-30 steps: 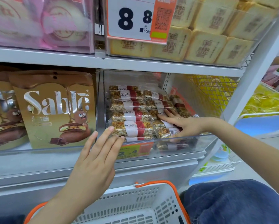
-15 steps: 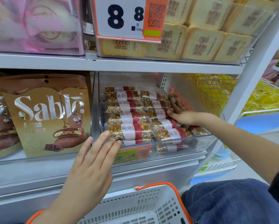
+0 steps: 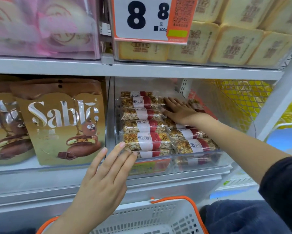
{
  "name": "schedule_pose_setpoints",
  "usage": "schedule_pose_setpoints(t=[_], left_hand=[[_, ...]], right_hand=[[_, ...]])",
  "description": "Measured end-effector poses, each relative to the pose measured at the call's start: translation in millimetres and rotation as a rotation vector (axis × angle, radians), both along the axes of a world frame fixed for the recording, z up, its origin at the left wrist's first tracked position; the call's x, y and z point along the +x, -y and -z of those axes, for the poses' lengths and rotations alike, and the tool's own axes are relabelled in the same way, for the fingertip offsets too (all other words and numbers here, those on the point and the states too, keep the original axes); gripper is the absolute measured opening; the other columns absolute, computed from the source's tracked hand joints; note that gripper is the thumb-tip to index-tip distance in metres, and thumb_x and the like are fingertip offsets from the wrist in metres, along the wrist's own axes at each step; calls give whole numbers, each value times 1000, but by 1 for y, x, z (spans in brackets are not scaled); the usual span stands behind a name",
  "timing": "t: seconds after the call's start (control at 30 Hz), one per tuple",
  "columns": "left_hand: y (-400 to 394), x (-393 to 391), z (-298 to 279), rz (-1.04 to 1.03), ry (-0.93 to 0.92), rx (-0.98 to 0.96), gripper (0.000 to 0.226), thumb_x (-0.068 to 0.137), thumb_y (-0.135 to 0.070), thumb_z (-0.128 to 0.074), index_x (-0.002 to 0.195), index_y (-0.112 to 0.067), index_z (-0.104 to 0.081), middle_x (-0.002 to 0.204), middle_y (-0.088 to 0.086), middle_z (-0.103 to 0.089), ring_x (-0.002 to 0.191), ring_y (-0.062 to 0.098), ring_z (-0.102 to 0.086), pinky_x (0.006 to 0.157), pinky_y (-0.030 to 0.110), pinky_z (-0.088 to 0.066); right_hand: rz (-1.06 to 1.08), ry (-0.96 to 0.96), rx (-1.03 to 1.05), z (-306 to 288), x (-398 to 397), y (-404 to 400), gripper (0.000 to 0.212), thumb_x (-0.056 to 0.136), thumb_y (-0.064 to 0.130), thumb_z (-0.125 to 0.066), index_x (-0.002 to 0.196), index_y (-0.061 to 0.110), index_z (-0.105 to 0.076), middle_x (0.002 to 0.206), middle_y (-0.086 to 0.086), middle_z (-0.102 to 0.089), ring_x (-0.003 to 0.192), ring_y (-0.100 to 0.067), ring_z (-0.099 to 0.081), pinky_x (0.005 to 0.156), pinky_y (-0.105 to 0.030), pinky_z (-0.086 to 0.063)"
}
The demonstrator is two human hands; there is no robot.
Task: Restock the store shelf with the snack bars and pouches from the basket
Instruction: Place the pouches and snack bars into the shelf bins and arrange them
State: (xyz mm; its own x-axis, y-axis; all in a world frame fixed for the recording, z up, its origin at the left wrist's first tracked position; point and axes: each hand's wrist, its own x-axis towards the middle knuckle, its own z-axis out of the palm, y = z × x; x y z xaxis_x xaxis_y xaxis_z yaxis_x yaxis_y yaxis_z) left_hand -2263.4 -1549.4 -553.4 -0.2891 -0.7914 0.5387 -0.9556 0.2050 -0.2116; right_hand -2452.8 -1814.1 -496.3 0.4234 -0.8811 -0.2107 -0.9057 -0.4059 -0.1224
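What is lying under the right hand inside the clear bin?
The right hand lies flat on wrapped snack bars in the clear bin. Its palm covers those directly beneath.

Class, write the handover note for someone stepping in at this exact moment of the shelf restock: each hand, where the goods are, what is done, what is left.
Left hand: open, fingers straight, tips against the front of the clear bin at the nearest snack bars.
Right hand: open, flat on the bars deep in the bin, holding nothing.
Goods: bars lie in two rows in the bin; Sablé pouches stand in the section to the left. Basket sits below the shelf; the part in view shows no goods.
Done: bars are in the bin.
Left: tidy the rows, then check the rest of the basket for leftover stock.
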Motion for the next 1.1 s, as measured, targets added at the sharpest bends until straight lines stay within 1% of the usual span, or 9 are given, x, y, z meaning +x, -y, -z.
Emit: schedule_pose_setpoints(t=[0.17, 0.23, 0.27, 0.33, 0.5, 0.7, 0.8, 0.93, 1.1], left_hand=[[-3, 2, -10, 25, 12, 28, 58, 83, -23, -45, 139, -10, -39, 142, 4, -44, 141, 24, -25, 115, 43, -19], [-8, 7, -17, 65, -17, 27, 58, 86, -24, -47, 142, -11, -37, 147, 5, -37, 141, 23, -26, 115, 41, -21], [-11, 10, -19, 78, -47, 27, 57, 88, -24, -47, 142, -12, -36, 148, 5, -35, 141, 23, -27, 114, 39, -24], [-19, 20, -24, 54, -138, 15, 52, 91, -28, -46, 141, -14, -40, 148, 5, -37, 139, 22, -31, 109, 37, -30], [-39, 60, -46, -120, -320, -122, 39, 90, -29, -45, 120, -10, -60, 122, 7, -60, 118, 23, -47, 97, 36, -34], [-54, 132, -73, -336, -377, -251, 44, 84, -27, -46, 121, -6, -57, 122, 11, -58, 118, 28, -48, 100, 40, -35], [-48, 185, -91, -482, -346, -245, 55, 75, -22, -51, 126, -1, -52, 130, 18, -53, 125, 36, -45, 106, 49, -34], [-38, 231, -102, -602, -345, -147, 67, 75, -23, -64, 135, -2, -42, 139, 19, -44, 135, 34, -33, 106, 48, -29], [-44, 245, -95, -579, -320, -149, 79, 78, -33, -66, 147, -17, -30, 148, 6, -36, 132, 28, -33, 92, 43, -32]], right_hand=[[-179, 49, 107, -22, -9, -78, 49, 105, 31, -22, 152, 29, -9, 158, 4, -12, 144, -16, -20, 115, -29, -13], [-113, 179, 58, -29, -15, -99, 45, 103, 19, -31, 148, 21, -30, 143, -4, -46, 98, -8, -62, 77, -16, -47], [-52, 272, -1, -35, -14, -108, 42, 101, 14, -34, 143, 19, -41, 120, -4, -63, 65, -3, -61, 53, -12, -42], [21, 457, -171, -46, -5, -123, 38, 97, 9, -38, 131, 16, -54, 83, 0, -66, 46, -5, -52, 41, -12, -35], [-378, 565, -327, -75, 82, -171, 43, 95, 22, -49, 138, 21, -45, 135, -1, -49, 122, -17, -47, 94, -24, -39], [-595, 302, -494, -80, 203, -184, 66, 94, 37, -48, 151, 21, -19, 159, -3, -16, 146, -20, -10, 117, -38, -16], [-648, 206, -612, -78, 250, -187, 74, 91, 43, -51, 152, 21, -14, 159, -1, -15, 146, -19, -13, 118, -37, -9], [-522, 164, -603, -83, 291, -173, 80, 88, 49, -55, 151, 25, -13, 151, -4, -32, 135, -29, -34, 107, -41, -30], [-452, 238, -487, -88, 300, -179, 49, 90, 41, -57, 134, 25, -47, 118, -2, -61, 109, -28, -57, 80, -31, -43]])
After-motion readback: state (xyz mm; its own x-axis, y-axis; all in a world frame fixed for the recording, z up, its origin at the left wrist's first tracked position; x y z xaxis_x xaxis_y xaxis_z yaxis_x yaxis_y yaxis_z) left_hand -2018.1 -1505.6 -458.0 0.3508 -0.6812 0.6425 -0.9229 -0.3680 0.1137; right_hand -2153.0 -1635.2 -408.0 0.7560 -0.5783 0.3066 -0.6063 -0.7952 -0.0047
